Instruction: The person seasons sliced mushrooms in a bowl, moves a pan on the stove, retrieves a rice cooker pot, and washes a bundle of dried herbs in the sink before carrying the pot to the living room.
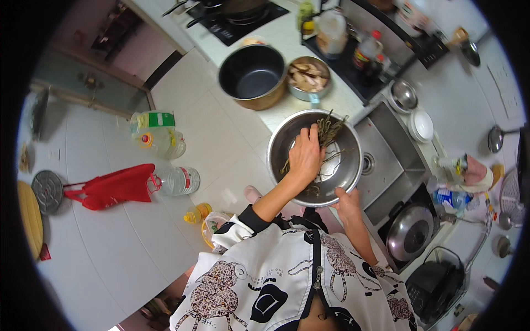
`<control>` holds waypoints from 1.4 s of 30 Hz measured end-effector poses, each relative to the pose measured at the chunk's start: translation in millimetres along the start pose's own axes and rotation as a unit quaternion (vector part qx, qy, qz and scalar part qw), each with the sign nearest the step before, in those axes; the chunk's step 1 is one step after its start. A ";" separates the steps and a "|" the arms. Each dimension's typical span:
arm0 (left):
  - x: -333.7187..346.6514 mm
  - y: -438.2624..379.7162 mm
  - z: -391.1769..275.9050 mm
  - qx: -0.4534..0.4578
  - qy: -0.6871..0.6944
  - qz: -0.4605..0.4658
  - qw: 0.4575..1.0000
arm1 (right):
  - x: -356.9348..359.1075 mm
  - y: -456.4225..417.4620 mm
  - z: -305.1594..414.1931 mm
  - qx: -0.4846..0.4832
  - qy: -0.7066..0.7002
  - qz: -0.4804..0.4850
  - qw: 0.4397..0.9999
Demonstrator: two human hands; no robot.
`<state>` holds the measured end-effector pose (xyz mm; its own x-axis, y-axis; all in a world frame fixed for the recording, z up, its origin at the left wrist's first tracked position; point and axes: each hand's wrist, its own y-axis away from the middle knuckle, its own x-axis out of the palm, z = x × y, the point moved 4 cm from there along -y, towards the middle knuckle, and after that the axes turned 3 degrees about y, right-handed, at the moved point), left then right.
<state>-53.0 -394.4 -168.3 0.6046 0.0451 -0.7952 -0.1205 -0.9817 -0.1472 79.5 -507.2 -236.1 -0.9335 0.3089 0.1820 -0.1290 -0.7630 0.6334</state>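
My left hand (305,155) reaches into a wide stainless steel basin (352,173), with its fingers closed around a bundle of thin greenish-brown strands (330,130), likely a dried vegetable. The bundle's top stands just past the far rim, and loose strands hang down over the basin's floor. Part of the bundle is hidden behind the fingers. At the near right, my right hand (348,202) grips the basin's rim, thumb over the edge. The basin is held in front of my body, between the counter corner and the sink (385,153).
Beyond the basin, a deep dark-lined pot (252,76) and a round container of pale sliced food (307,78) stand on the counter (281,107). A lidded wok (410,231) sits right of me. Plastic bottles (178,181) stand on the floor at left.
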 end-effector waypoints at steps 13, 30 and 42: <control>-184.4 72.0 329.4 -0.055 -0.095 0.055 0.992 | 361.8 1.7 -88.4 0.057 0.160 0.175 0.970; -331.8 -95.1 590.5 -0.082 -0.020 -0.050 0.995 | 676.3 -170.4 -79.2 0.069 0.205 0.240 0.946; -449.4 -300.2 751.3 -0.074 -0.032 0.060 0.995 | 914.5 -306.7 5.9 0.081 0.225 0.224 0.945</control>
<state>-880.1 18.9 -208.6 0.5415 -0.0675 -0.8380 -0.0682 -0.9970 0.0362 -732.7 12.7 -259.5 -0.9345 -0.3249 0.1453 0.3325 -0.6511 0.6823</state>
